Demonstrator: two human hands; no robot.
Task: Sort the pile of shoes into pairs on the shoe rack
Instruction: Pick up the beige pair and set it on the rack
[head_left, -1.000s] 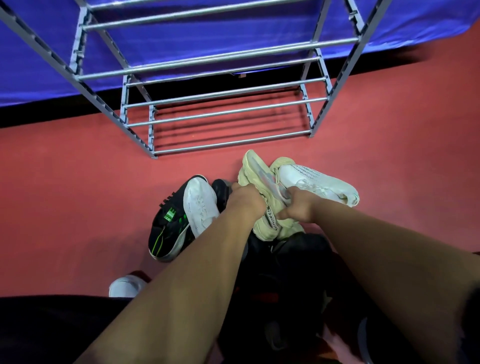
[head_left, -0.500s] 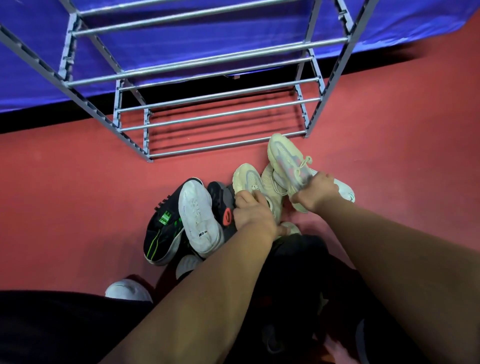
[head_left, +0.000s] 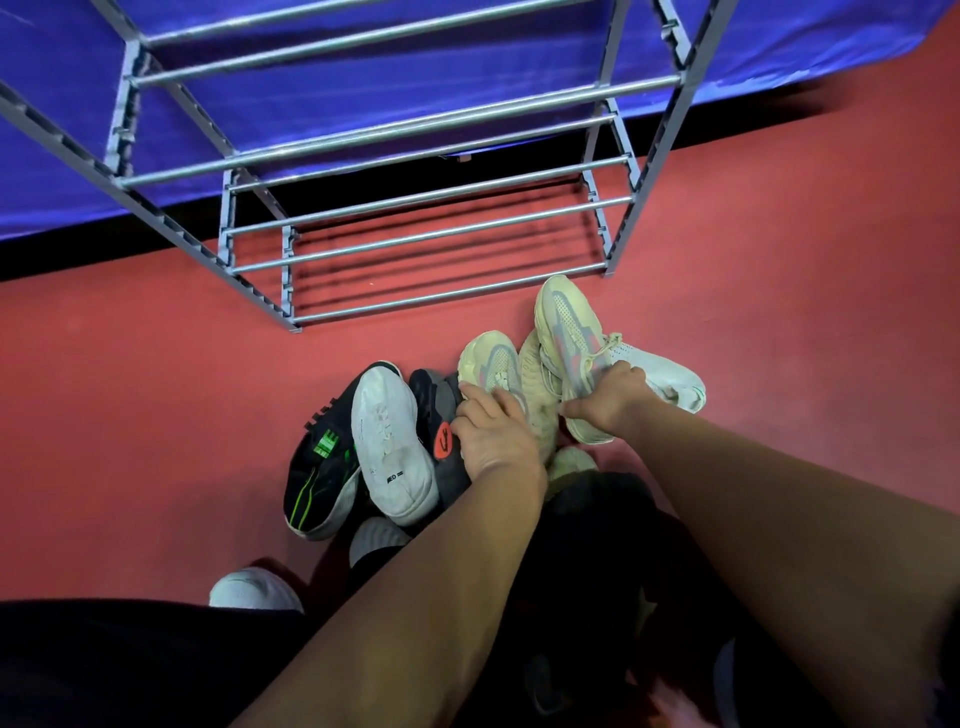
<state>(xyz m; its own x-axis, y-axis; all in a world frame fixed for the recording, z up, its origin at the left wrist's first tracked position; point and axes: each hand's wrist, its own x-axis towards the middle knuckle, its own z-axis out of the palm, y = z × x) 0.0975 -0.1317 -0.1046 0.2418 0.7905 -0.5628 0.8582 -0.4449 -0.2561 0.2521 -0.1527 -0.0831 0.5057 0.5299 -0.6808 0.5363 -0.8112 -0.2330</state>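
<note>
Fingers of the right hand (head_left: 608, 400) pinched the cream shoe (head_left: 569, 332), toe aimed far at the shoe rack (head_left: 447, 296); fingers of the left hand (head_left: 493, 434) curled over its mate (head_left: 488, 358), just left

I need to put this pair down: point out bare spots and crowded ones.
Bare: the shoe rack bottom rails; red floor left of the black-and-green sneaker and right of the white mesh sneaker. Crowded: the pile between them, where left hand and right hand each hold a cream sneaker.
</note>
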